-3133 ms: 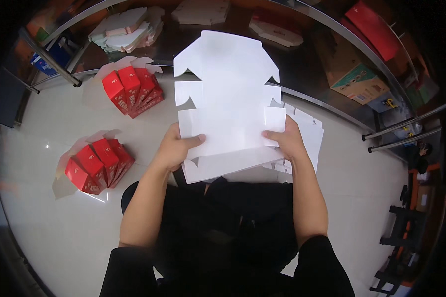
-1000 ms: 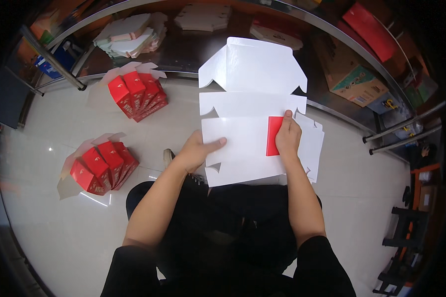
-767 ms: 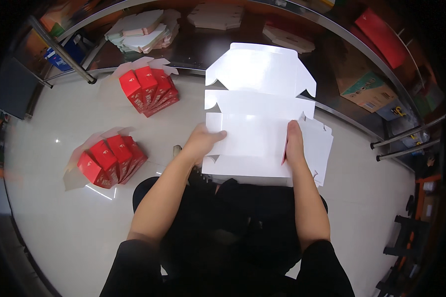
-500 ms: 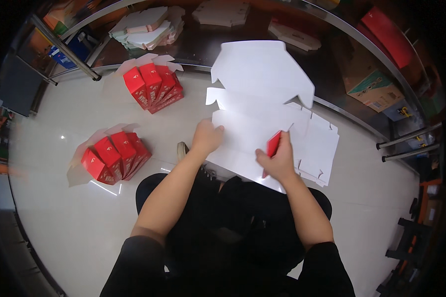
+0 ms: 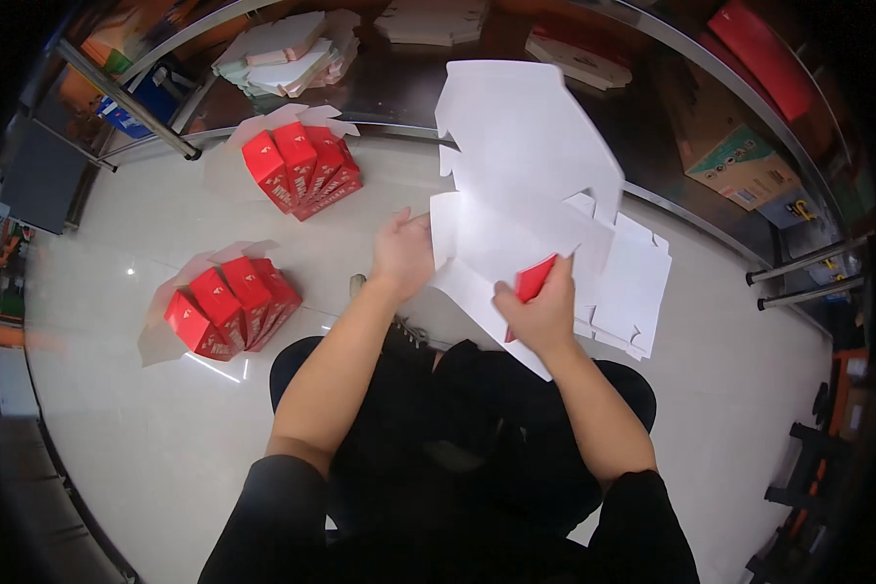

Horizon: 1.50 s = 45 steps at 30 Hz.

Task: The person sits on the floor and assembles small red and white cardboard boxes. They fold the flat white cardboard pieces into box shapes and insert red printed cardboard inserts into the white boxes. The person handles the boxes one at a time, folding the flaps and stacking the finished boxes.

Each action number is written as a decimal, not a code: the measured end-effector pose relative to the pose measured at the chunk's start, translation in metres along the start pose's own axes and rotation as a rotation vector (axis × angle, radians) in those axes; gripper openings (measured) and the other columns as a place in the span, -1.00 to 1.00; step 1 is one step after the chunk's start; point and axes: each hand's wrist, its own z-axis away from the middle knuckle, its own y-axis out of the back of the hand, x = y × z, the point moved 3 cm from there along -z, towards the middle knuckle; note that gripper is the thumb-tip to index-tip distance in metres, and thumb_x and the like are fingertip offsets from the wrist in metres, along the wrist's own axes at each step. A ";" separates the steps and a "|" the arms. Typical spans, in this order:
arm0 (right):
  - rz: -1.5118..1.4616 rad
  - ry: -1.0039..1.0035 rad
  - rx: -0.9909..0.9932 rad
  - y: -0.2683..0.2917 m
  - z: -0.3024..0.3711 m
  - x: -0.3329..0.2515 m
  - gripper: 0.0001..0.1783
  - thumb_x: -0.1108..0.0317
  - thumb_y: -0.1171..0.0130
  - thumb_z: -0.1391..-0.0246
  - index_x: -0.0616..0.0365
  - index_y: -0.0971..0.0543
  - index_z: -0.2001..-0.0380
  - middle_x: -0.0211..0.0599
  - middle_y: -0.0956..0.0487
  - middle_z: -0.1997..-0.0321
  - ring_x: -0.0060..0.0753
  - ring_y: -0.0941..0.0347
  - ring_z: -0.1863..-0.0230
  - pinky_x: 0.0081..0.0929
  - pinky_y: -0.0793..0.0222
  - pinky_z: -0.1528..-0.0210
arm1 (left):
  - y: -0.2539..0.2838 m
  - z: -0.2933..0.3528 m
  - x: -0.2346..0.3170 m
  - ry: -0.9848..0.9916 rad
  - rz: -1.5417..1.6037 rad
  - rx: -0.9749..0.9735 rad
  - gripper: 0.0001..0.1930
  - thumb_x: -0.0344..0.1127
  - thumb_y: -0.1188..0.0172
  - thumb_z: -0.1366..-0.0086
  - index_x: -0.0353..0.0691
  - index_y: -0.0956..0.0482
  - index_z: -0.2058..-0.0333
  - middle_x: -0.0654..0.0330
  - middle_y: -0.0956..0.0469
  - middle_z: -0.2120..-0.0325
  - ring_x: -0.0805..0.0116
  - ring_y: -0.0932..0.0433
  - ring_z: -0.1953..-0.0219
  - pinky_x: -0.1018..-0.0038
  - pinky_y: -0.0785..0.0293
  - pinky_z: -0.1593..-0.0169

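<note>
A white cardboard box blank, partly folded, stands over my lap with its large top panel raised. My right hand grips its right side, where a red outer face shows beside the thumb. My left hand is at the blank's left edge, thumb up and fingers stretched against the side flap; some fingertips are hidden by the card. Under and to the right of the blank lie flat white box blanks with slotted edges.
Two fanned groups of red boxes stand on the pale floor at the left, one farther and one nearer. Across the back runs a metal shelf with stacked flat blanks. A brown carton sits at its right.
My left hand has let go of the blank's edge and opened beside it. The left side flap has bent upward, and the blank has shifted slightly right. My right hand keeps its grip.
</note>
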 end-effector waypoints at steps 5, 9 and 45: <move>-0.169 0.006 0.063 0.020 -0.009 0.009 -0.39 0.39 -0.33 0.14 0.30 -0.33 0.00 -0.06 -0.51 0.06 -0.22 -0.49 0.07 -0.28 -0.40 -0.01 | -0.016 0.005 0.018 0.072 0.062 0.084 -0.45 -0.35 0.21 -0.30 -0.66 -0.26 -0.17 -0.15 -0.43 -0.11 0.04 -0.41 -0.18 0.22 -0.21 -0.33; -0.183 -0.047 0.014 0.027 -0.012 0.027 -0.40 0.48 -0.23 0.06 0.29 -0.29 -0.09 -0.17 -0.46 0.00 -0.37 -0.41 -0.01 -0.39 -0.35 -0.12 | -0.017 0.006 0.021 0.056 -0.186 -0.011 -0.48 -0.39 0.18 -0.28 -0.64 -0.30 -0.15 -0.14 -0.45 -0.10 0.06 -0.44 -0.16 0.22 -0.28 -0.28; -0.940 -0.233 -0.090 0.052 -0.021 0.028 -0.27 0.39 -0.15 0.14 0.34 -0.30 -0.19 -0.10 -0.49 -0.02 -0.26 -0.48 -0.04 -0.34 -0.45 -0.08 | -0.032 0.043 0.068 0.108 -0.598 0.052 -0.48 -0.41 -0.32 -0.15 -0.35 -0.46 -0.11 0.13 -0.58 0.08 0.36 -0.58 0.06 0.45 -0.57 0.03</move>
